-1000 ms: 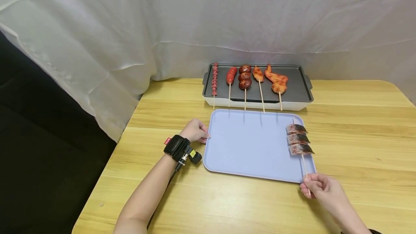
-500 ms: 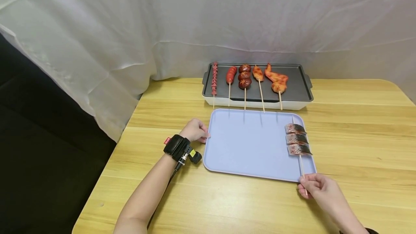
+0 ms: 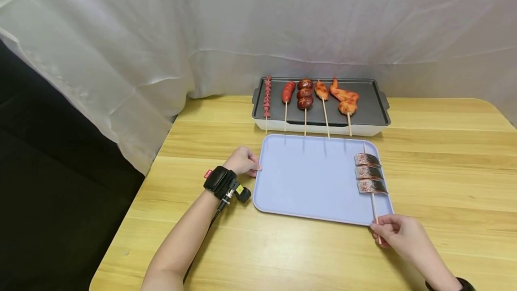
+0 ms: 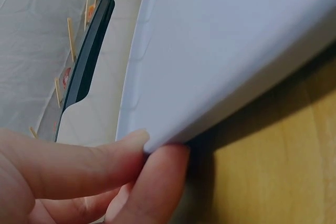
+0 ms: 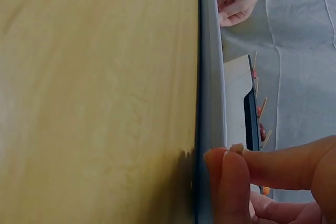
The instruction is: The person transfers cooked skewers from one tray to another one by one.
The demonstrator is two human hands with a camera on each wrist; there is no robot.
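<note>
A light blue tray [image 3: 311, 183] lies on the wooden table. My left hand [image 3: 255, 168] pinches the tray's left rim; the left wrist view shows a thumb [image 4: 79, 163] on top of the rim [image 4: 157, 103] and a finger beneath. A skewer with three pieces of grilled fish [image 3: 369, 173] lies along the tray's right side. My right hand [image 3: 377, 229] pinches the low end of its stick at the tray's near right corner. In the right wrist view its fingertips [image 5: 231, 177] press together beside the tray's edge [image 5: 210, 77].
Behind the tray stands a dark grill pan [image 3: 371, 102] holding several skewers: small sausages, a sausage [image 3: 287, 92], mushrooms [image 3: 304, 94], meat and a chicken wing [image 3: 344, 98]. White cloth hangs behind. The table's left edge drops to a dark floor.
The fish skewer and my right hand have shifted slightly left, and the hand sits a little farther up the table. My left hand has stayed on the tray's rim.
</note>
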